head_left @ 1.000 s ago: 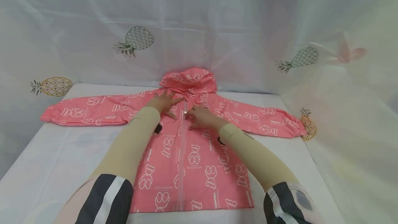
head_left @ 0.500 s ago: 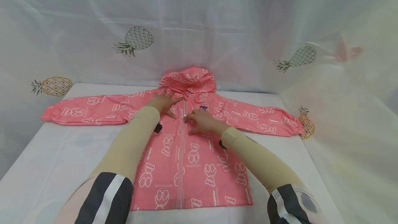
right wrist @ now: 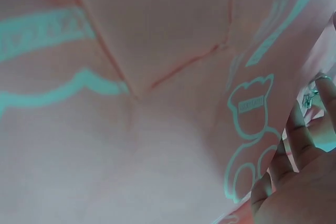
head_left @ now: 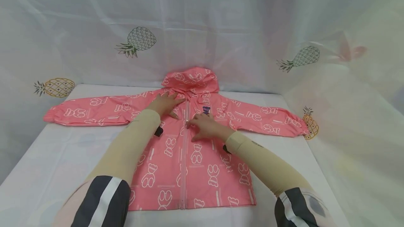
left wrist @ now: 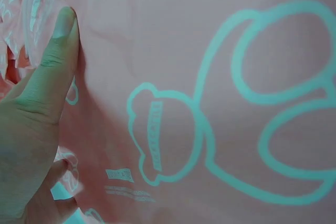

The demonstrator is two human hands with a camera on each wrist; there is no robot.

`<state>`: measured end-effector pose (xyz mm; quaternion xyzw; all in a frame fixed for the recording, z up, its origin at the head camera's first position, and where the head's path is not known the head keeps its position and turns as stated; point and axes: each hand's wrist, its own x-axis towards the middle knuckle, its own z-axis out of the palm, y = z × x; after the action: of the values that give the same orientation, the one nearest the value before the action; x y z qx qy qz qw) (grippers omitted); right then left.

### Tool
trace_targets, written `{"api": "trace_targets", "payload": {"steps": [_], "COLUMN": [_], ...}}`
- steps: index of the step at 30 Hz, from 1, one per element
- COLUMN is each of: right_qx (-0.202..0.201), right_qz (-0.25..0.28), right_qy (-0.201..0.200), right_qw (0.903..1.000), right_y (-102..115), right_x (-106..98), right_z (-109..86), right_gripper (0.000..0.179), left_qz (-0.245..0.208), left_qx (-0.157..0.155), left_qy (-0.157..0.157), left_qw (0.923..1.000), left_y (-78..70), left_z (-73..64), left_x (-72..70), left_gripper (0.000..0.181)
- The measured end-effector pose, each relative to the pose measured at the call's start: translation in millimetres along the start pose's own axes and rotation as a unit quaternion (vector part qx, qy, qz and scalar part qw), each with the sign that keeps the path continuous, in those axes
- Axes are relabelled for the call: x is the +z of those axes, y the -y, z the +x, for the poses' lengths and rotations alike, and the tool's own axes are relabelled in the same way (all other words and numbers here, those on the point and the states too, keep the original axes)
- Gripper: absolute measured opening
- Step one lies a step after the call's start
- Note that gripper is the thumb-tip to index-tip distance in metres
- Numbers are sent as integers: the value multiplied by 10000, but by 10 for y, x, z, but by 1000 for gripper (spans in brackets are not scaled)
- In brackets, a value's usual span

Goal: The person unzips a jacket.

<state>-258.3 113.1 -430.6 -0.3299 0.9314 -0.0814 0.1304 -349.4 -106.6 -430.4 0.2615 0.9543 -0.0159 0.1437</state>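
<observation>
A pink hooded zip jacket (head_left: 197, 181) with white bear outlines lies spread out, sleeves to both sides. My left hand (head_left: 165, 105) rests on its upper chest, left of the zipper, fingers spread; the left wrist view shows the thumb (left wrist: 52, 61) straight against the cloth. With thumb and fingertips, my right hand (head_left: 206, 126) pinches the small metal zipper pull (head_left: 187, 123) on the front zipper (head_left: 184, 164). In the right wrist view the silver pull (right wrist: 312, 97) sits at the fingertips, partly hidden by them.
The jacket lies on a white-covered table (head_left: 79, 150). A pale curtain (head_left: 221, 27) printed with pineapples hangs behind and along the sides, close to the hood (head_left: 190, 80). A dark purple patch (head_left: 206, 110) shows on the chest above my right hand.
My right hand has slid a little down the zipper with the pull, uncovering the purple patch. My left hand stays on the upper chest.
</observation>
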Motion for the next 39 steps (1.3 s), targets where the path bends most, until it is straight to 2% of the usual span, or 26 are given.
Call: {"api": "trace_targets", "payload": {"steps": [6,11,16,20,26,33,39], "right_qx": [-122,-128,-247,-339,-366,-446,-517], "right_qz": [1,186,226,185,375,465,457], "right_qy": [109,230,174,130,221,220,163], "right_qw": [9999,9995,9993,9992,9984,9977,9975], "right_y": [27,79,91,132,202,248,253], "right_x": [20,17,54,53,26,36,75], "right_z": [-48,-98,-128,-174,-252,-325,-360], "right_gripper": [52,53,53,53,53,53,52], "left_qz": [13,-163,-74,65,18,-20,147], "left_qx": [101,151,362,441,636,682,936], "left_qy": [-7,-104,-287,-285,-393,-498,-618], "left_qw": [9999,9997,9989,9986,9972,9964,9936], "left_y": [-29,-56,-64,-56,-67,-129,-158], "left_z": [-55,-115,-151,-147,-181,-308,-439], "left_x": [-35,-45,-21,5,40,64,109], "left_gripper": [98,91,81,78,66,57,56]}}
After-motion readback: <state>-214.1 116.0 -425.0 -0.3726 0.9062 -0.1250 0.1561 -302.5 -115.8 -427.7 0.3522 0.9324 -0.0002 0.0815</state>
